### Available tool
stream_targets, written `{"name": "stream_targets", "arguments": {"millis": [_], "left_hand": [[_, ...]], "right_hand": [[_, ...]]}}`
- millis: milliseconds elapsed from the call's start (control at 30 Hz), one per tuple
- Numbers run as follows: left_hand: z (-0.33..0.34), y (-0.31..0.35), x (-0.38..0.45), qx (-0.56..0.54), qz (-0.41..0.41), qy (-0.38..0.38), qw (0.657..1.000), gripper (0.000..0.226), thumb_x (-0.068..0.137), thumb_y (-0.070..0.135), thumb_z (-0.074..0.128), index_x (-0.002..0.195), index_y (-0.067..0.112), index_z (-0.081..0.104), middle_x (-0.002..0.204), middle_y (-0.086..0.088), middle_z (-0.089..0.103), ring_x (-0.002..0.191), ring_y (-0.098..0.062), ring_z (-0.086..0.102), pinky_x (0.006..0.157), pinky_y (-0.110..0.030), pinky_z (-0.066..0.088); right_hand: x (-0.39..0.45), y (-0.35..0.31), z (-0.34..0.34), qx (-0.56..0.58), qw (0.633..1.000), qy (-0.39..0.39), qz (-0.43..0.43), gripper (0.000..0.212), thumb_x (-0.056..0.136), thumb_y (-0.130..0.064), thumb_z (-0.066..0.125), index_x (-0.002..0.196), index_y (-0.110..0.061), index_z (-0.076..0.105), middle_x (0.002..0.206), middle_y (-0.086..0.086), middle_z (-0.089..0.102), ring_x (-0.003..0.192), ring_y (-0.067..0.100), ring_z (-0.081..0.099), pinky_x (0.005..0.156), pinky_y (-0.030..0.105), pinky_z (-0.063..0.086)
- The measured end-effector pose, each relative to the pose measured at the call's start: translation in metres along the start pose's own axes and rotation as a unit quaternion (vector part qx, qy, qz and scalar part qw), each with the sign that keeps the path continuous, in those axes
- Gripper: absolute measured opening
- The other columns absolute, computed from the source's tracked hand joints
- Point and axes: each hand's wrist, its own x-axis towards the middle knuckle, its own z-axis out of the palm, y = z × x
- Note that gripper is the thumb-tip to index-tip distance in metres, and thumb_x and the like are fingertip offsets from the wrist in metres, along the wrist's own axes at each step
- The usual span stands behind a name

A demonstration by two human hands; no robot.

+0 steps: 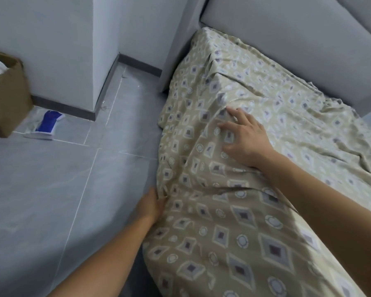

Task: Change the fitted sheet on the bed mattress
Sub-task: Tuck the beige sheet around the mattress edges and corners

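Note:
A beige fitted sheet (240, 221) with a grey diamond and circle pattern covers the mattress, wrinkled on top and hanging down the side. My right hand (243, 138) lies flat with fingers spread on the sheet at the mattress's top edge. My left hand (151, 205) is low at the side of the bed, its fingers hidden in a gathered fold of the sheet's hanging edge. The mattress itself is hidden under the fabric.
A grey padded headboard (287, 46) runs behind the bed. Grey tiled floor (51, 189) lies to the left. A cardboard box (7, 97) with items stands at the far left, a blue and white packet (45, 125) beside it. A wall corner (94, 61) juts out.

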Motion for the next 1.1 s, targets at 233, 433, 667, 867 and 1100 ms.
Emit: {"name": "stream_targets", "arguments": {"millis": [233,433,667,867,1100], "left_hand": [[-0.002,0.032,-0.021,-0.243,0.019,-0.052,0.968,0.08,0.088,0.071,0.063,0.145,0.016,0.051,0.141,-0.012,0.059,0.132,-0.033,0.056,0.108,-0.046,0.047],[-0.013,0.103,-0.045,-0.412,0.16,-0.05,0.895,0.087,0.071,0.08,0.072,0.141,0.032,0.056,0.137,0.009,0.061,0.124,-0.008,0.06,0.102,-0.028,0.05],[-0.012,0.134,-0.054,-0.174,0.247,-0.018,0.953,0.083,0.089,0.074,0.061,0.159,0.038,0.035,0.156,0.008,0.037,0.147,-0.017,0.03,0.118,-0.038,0.033],[-0.001,0.133,-0.081,-0.2,0.187,0.008,0.962,0.062,0.1,0.055,0.061,0.153,0.025,0.048,0.146,-0.002,0.045,0.138,-0.021,0.045,0.115,-0.033,0.037],[0.0,0.105,-0.183,-0.232,0.03,-0.091,0.968,0.091,0.071,0.075,0.063,0.148,0.027,0.057,0.146,-0.002,0.055,0.135,-0.018,0.052,0.119,-0.038,0.04]], "right_hand": [[-0.002,-0.012,-0.001,-0.023,0.999,-0.012,0.019,0.065,0.082,-0.032,0.065,0.145,-0.043,0.056,0.175,-0.011,0.004,0.162,0.018,-0.001,0.13,0.047,0.006],[-0.003,-0.012,-0.002,-0.012,1.0,-0.001,0.02,0.061,0.083,-0.034,0.065,0.143,-0.044,0.057,0.176,-0.01,0.007,0.162,0.02,0.003,0.13,0.047,0.009],[-0.003,-0.01,-0.001,0.017,0.999,0.03,0.015,0.054,0.088,-0.035,0.066,0.141,-0.041,0.061,0.174,-0.011,0.017,0.161,0.019,0.01,0.128,0.045,0.011],[-0.01,-0.01,-0.006,0.048,0.997,0.052,0.013,0.052,0.084,-0.032,0.063,0.137,-0.034,0.066,0.168,-0.004,0.031,0.154,0.024,0.026,0.126,0.045,0.023],[-0.087,-0.013,-0.014,0.091,0.996,0.009,0.02,0.065,0.092,-0.033,0.051,0.156,-0.026,0.046,0.173,0.004,0.022,0.161,0.029,0.012,0.13,0.05,0.015]]}}
